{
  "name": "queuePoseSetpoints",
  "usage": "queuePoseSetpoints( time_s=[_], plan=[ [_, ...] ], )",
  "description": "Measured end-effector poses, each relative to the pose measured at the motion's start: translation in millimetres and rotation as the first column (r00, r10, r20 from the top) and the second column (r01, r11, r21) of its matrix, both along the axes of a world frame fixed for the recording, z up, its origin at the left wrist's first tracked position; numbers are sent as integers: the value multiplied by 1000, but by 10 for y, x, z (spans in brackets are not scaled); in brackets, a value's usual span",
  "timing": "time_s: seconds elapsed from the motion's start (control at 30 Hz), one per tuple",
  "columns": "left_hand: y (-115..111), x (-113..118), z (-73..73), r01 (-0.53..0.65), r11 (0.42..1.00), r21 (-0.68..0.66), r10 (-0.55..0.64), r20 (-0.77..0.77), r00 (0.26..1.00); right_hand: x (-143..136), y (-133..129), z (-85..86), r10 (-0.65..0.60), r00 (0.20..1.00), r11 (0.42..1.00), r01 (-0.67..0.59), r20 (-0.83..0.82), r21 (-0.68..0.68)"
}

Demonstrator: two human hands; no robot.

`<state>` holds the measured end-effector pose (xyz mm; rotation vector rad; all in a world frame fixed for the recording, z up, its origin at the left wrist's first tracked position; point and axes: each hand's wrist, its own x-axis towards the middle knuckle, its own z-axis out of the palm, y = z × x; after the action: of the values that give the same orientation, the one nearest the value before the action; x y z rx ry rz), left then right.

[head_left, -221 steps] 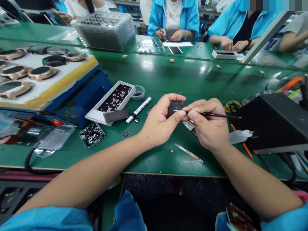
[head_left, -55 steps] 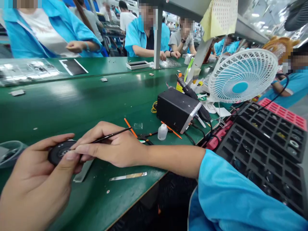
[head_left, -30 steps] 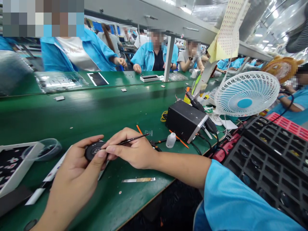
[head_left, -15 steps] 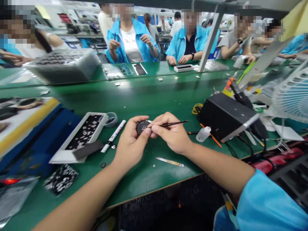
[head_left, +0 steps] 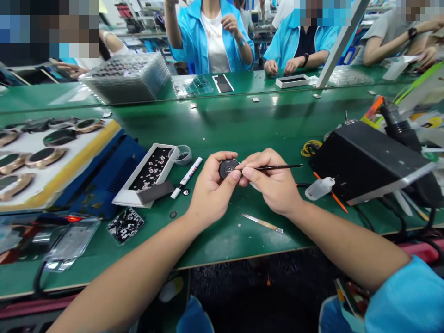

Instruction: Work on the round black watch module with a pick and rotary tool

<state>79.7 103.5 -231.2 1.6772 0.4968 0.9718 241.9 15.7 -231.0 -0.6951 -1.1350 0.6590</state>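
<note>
A round black watch part (head_left: 228,169) is gripped by the left hand (head_left: 211,189) above the green counter (head_left: 222,249); beside it, a thin dark tool (head_left: 282,167) is pinched in the right hand's (head_left: 274,182) closed grip.

One view, head-worn. Looks forward, steeply down; bare left hand (head_left: 211,187) and bare right hand (head_left: 275,182) near, mid-frame. Glossy green worktop (head_left: 229,125) spreads beyond; blue-jacketed person (head_left: 192,32) farther, cropped at top.

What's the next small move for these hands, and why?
Perhaps a gentle nudge with the thin dark stick: the right hand pinches it, pointing toward the round black part gripped by the left hand. Contact is unclear.
</note>
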Motion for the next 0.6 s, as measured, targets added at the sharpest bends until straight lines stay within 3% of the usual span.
queuePoseSetpoints(
  time_s=[0.23,0.37,0.6],
  plan=[
    [-12,-1,8,-2,1000,-9,2,0,1000,-39,-15,8,-85,995,996,87,46,-28],
    [-18,-2,27,50,995,-82,-50,5,999,-29,-20,30,-55,998,996,57,21,-62],
    [-10,-15,55,26,997,-73,-25,7,1000,-36,-18,42,-61,998,997,60,-2,-44]
  ],
)
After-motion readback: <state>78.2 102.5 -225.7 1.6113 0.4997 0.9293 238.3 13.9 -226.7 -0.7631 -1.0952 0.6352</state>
